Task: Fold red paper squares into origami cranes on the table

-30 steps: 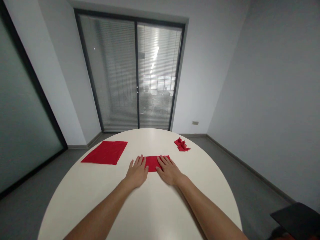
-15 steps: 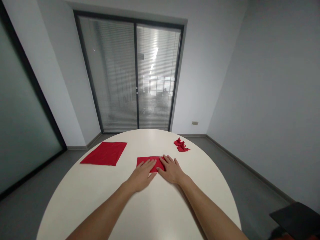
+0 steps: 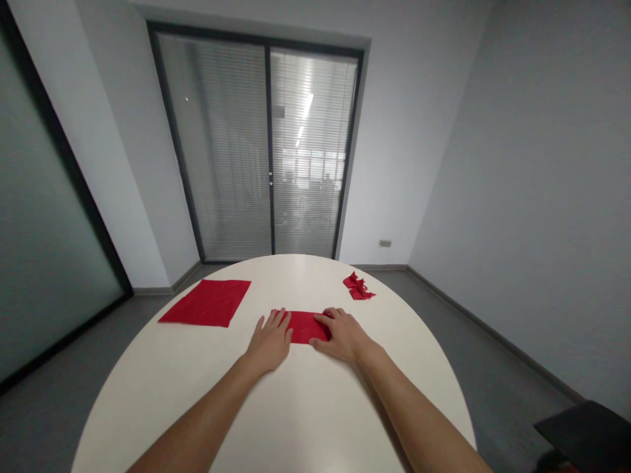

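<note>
A folded red cloth lies as a flat rectangle on the round white table. My left hand rests flat over its left end, fingers spread, hiding that edge. At the right end, my right hand touches the cloth with bent fingers. Its thumb is apart from the index finger, close to the cloth's near edge. The cloth's right edge is hidden beneath this hand.
A larger flat red cloth lies spread at the table's left. Toward the back right sit small crumpled or folded red pieces with pointed tips. A dark chair-like object stands off the table's right side.
My left hand has slid left from the middle of the folded cloth to its left end. My right hand has moved slightly right, its fingers more bent. More of the cloth's middle shows.
</note>
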{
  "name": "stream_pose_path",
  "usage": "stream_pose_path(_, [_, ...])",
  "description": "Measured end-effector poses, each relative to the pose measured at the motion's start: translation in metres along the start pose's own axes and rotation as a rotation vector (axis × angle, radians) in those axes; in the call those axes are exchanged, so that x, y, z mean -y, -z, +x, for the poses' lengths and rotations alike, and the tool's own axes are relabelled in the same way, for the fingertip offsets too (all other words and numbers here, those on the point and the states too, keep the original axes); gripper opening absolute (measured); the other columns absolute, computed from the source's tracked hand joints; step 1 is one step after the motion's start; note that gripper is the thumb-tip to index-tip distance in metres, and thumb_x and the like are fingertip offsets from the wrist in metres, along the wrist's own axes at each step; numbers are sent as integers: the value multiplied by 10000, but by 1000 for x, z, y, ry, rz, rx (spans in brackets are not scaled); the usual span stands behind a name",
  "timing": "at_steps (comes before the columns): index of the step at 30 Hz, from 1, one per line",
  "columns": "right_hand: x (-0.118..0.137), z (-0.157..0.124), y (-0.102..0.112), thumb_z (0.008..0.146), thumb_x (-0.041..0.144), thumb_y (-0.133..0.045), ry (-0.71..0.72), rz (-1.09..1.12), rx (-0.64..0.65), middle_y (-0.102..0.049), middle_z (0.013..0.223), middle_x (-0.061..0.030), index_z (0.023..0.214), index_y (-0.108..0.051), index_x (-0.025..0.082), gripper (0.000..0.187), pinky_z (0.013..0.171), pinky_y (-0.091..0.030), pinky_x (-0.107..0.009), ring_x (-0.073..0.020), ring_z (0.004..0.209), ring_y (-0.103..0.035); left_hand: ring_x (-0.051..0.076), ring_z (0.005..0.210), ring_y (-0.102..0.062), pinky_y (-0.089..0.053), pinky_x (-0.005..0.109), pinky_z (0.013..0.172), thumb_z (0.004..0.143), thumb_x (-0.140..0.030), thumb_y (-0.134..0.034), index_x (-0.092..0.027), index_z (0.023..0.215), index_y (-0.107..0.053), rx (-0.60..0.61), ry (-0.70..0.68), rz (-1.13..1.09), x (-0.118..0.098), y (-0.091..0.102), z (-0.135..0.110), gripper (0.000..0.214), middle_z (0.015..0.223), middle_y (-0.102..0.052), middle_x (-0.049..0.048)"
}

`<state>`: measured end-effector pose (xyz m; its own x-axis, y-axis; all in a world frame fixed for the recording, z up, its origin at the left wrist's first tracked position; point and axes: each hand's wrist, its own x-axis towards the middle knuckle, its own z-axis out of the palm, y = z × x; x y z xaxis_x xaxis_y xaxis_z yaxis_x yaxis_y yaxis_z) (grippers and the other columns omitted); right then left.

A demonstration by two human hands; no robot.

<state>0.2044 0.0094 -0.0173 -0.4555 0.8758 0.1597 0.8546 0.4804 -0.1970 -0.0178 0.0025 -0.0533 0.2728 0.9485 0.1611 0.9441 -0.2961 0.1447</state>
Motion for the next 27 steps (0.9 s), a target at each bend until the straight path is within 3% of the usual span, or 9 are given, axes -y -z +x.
stream_pose_path(3, [-5,0,3,799,641,-614,43,-3,6,-601,1267,-167,1368,-594,203,718,959,-413,-457,-342,1118,-539,322,1450,-340,-220,567,1183,994,-257,-333,-107,1455,-457,-77,-8,-5,4,-2,2,500,1540,-418,155])
stream_pose_path(7, [-9,0,3,776,661,-646,84,17,-9,-606,1240,-168,1362,-600,204,744,938,-421,-450,-338,1097,-543,252,1387,-443,-300,462,1171,946,-129,-372,-144,1407,-519,-141,-122,-105,8,-1,5,484,1485,-508,121])
stream_pose_path(12, [-10,1,1,867,571,-608,143,108,-61,-655,1118,-141,1213,-691,193,519,907,-431,-399,-281,1003,-583,267,1254,-549,-416,446,1084,979,-277,-419,-182,1303,-624,-152,-160,-199,7,2,3,395,1367,-612,115])
stream_pose_path(16, [-14,4,-3,946,345,-547,146,216,-88,-690,1008,-111,1129,-706,181,293,846,-445,-330,-226,932,-606,270,1277,-526,-385,457,1121,954,-326,-480,-199,1325,-612,-138,-200,-243,8,-1,3,414,1396,-589,99])
stream_pose_path(22, [-20,5,-8,919,305,-598,207,259,-94,-699,1101,-109,1159,-703,198,284,928,-445,-350,-239,1028,-610,289,1377,-432,-320,491,1172,932,-387,-520,-237,1381,-570,-53,-240,-280,7,3,1,476,1460,-543,56])
stream_pose_path(27, [-21,6,-12,924,287,-592,248,261,-103,-702,1131,-99,1165,-700,202,277,966,-448,-364,-242,1071,-604,320,1454,-327,-261,522,1199,911,-519,-536,-209,1482,-445,46,-265,-301,4,11,-4,655,1550,-422,93])
